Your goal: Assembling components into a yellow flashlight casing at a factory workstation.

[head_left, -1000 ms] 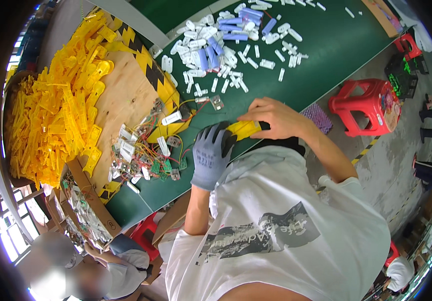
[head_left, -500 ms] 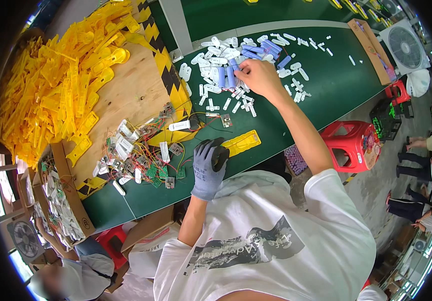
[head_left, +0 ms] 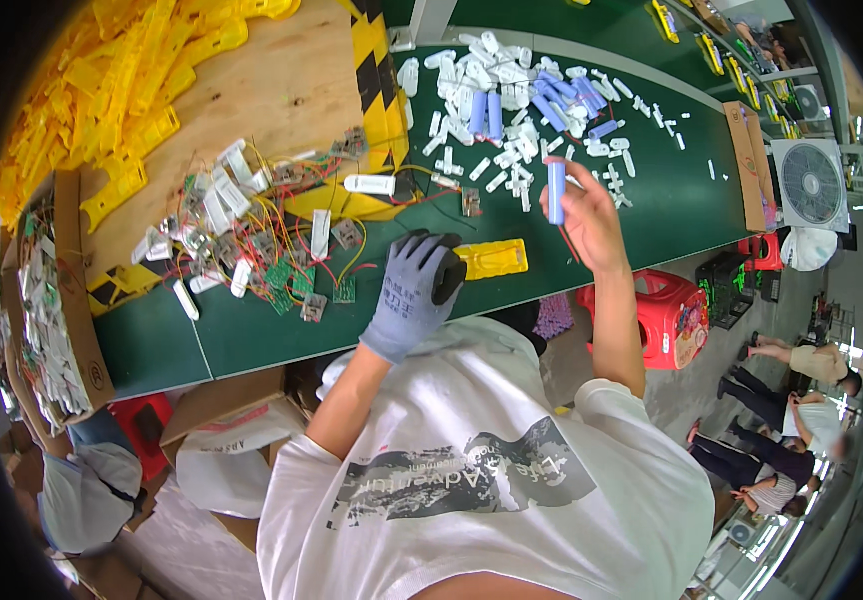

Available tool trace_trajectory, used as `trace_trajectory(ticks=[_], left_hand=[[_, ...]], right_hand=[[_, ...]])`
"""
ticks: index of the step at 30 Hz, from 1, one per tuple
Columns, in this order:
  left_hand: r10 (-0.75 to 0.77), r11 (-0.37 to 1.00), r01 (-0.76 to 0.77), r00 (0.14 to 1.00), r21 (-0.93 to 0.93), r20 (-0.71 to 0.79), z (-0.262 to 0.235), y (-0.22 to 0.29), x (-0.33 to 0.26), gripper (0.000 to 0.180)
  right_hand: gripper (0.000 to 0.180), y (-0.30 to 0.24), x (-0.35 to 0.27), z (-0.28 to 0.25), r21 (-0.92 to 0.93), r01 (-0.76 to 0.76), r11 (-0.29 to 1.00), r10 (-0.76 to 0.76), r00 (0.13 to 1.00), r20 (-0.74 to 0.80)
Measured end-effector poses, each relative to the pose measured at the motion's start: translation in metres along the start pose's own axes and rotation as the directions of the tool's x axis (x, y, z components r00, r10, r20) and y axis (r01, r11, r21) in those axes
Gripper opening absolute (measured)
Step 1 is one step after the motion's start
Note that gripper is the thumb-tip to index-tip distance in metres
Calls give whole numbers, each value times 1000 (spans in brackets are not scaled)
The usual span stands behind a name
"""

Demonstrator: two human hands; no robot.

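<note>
My right hand [head_left: 596, 222], bare, pinches a blue cylindrical battery cell [head_left: 555, 192] upright between thumb and fingers, above the green bench. A thin red wire trails from the cell's lower end. In a grey glove with dark fingertips, my left hand [head_left: 413, 292] curls round the left end of a yellow plastic housing [head_left: 496, 259]. This housing lies on the bench in front of me, its left end covered by the glove. Beyond my right hand, more blue cells [head_left: 488, 114] lie on a heap of small white plastic parts [head_left: 471, 75].
Left of my glove lies a tangle of wired circuit boards [head_left: 281, 280] and white pieces. Yellow housings [head_left: 141, 70] pile on a plywood board [head_left: 261, 80] edged with striped tape. A fan [head_left: 809, 185] and a red stool [head_left: 656, 320] stand at the right.
My right hand has come back from the heap toward me, lifting a blue cell. My left hand stays at the yellow housing. The whole view has shifted a little.
</note>
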State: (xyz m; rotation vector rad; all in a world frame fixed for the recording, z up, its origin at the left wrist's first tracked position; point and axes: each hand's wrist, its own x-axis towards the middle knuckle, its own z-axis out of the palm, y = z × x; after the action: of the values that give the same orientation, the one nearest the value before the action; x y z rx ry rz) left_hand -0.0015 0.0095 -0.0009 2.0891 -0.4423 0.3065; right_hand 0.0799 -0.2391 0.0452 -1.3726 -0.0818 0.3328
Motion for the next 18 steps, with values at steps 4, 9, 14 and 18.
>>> trace_trajectory(ticks=[4, 9, 14, 18], left_hand=[[-3, 1000, 3, 999, 7, 38, -2, -2, 2, 25], [20, 1000, -20, 999, 6, 32, 3, -5, 1, 24], [9, 1000, -10, 999, 23, 43, 2, -2, 1, 24], [4, 1000, -5, 998, 6, 59, -3, -1, 0, 25]], right_hand=[[50, 7, -20, 16, -551, 157, 820, -20, 969, 246], [36, 14, -26, 25, -133, -25, 991, 51, 980, 194], [32, 48, -34, 23, 172, 142, 975, -150, 988, 34], [32, 58, -37, 30, -261, 400, 879, -363, 914, 180]])
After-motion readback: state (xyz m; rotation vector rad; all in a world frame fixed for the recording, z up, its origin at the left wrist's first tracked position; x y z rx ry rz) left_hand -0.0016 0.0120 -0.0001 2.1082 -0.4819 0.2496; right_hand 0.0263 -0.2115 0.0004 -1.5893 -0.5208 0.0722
